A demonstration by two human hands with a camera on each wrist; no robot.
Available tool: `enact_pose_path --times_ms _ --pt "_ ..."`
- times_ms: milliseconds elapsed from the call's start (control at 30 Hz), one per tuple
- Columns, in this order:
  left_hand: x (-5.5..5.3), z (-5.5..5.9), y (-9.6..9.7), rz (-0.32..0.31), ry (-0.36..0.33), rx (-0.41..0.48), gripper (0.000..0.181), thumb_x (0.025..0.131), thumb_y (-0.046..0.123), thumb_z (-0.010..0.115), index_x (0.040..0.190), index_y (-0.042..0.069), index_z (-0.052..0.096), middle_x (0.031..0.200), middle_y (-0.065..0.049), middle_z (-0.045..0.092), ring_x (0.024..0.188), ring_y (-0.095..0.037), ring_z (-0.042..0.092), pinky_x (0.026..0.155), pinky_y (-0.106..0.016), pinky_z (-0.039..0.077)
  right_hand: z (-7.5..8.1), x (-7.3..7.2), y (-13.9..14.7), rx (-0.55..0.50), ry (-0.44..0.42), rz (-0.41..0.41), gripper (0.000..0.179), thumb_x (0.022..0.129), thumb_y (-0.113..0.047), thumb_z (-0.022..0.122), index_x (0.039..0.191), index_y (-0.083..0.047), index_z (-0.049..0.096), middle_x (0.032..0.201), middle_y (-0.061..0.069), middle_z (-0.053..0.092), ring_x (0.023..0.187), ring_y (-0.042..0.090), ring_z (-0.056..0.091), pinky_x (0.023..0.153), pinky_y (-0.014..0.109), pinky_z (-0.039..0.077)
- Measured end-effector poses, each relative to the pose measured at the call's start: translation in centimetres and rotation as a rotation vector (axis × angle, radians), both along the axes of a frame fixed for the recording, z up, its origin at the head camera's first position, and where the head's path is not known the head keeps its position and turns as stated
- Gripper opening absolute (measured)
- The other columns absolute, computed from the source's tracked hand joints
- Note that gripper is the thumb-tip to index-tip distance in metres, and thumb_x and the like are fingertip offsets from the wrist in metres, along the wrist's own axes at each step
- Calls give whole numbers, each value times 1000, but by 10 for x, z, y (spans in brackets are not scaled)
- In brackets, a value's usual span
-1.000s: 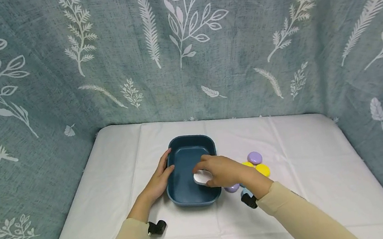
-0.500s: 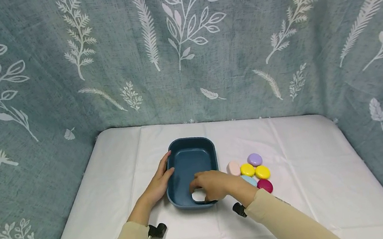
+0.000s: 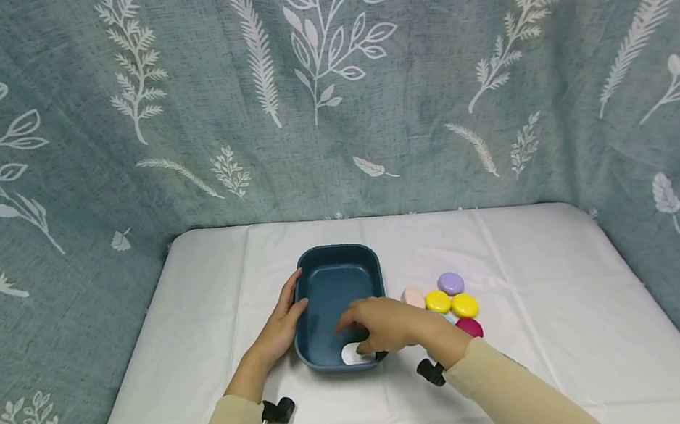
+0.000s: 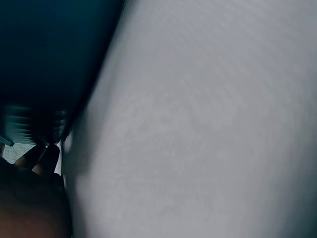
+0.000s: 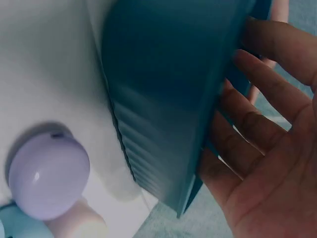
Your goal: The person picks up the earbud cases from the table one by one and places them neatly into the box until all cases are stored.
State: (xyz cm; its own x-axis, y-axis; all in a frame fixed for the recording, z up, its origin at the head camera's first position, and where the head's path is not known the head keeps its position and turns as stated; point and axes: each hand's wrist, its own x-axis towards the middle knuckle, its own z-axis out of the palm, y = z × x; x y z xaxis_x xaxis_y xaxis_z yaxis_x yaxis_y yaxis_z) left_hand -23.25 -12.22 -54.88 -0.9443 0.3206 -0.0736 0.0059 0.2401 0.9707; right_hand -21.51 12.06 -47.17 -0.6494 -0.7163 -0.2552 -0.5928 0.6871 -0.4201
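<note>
A deep dark-blue rectangular bin (image 3: pixel 329 294) stands on the white cloth. My left hand (image 3: pixel 279 327) rests against its left side, the thumb at the rim and the other fingers spread along the wall. In the left wrist view, fingertips (image 4: pixel 47 161) touch the bin's outer wall. My right hand (image 3: pixel 383 324) reaches over the near right rim, fingers extended and apart. A smooth white rounded piece (image 3: pixel 355 354) lies in the bin's near end, partly covered by the right thumb. In the right wrist view, the fingers (image 5: pixel 270 82) reach over the rim.
Right of the bin lie several glossy rounded pieces: pale pink (image 3: pixel 413 297), lavender (image 3: pixel 450 283), yellow (image 3: pixel 438 301), another yellow (image 3: pixel 465 305) and dark red (image 3: pixel 469 328). A light blue piece (image 5: pixel 22 223) sits beside another lavender one (image 5: pixel 49 176). A patterned curtain (image 3: pixel 333 169) hangs behind.
My right hand moved the white piece from mid-bin toward the near end, then let go of it, fingers spreading. My left hand has stayed at the bin's side.
</note>
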Motion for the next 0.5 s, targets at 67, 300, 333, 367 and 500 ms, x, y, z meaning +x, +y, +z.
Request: enact_pose_path --times_ms 67,300,333,367,500 --pt "-2 -8 -1 17 10 -15 55 106 32 37 153 42 12 163 10 5 151 -19 5 121 -53 9 4 -1 4 -33 12 -8 45 84 -25 75 128 -25 62 114 -2 61 104 18 61 86 30 52" --pt "-6 -17 0 39 27 -14 54 105 32 39 151 46 15 162 13 8 151 -17 6 121 -51 10 23 -4 24 -136 98 -89 44 86 -26 74 127 -29 61 115 -10 58 104 11 59 85 29 51" --pt "-4 -12 0 36 18 -16 54 105 31 38 152 44 14 162 11 7 151 -17 6 121 -51 10 25 -4 27 -147 109 -107 44 85 -26 74 127 -30 61 115 -12 57 103 8 58 85 28 51" --pt "-4 -12 0 36 18 -14 54 105 31 38 152 44 14 162 11 7 151 -17 6 121 -51 9 28 -4 30 -163 115 -126 44 85 -26 74 127 -30 60 116 -13 57 102 7 56 84 28 50" --pt "-4 -12 -1 38 20 -28 54 105 31 38 152 46 14 162 13 7 151 -17 6 121 -51 10 32 -3 44 -213 120 -194 44 85 -24 74 127 -30 59 118 -14 56 104 9 55 84 30 49"
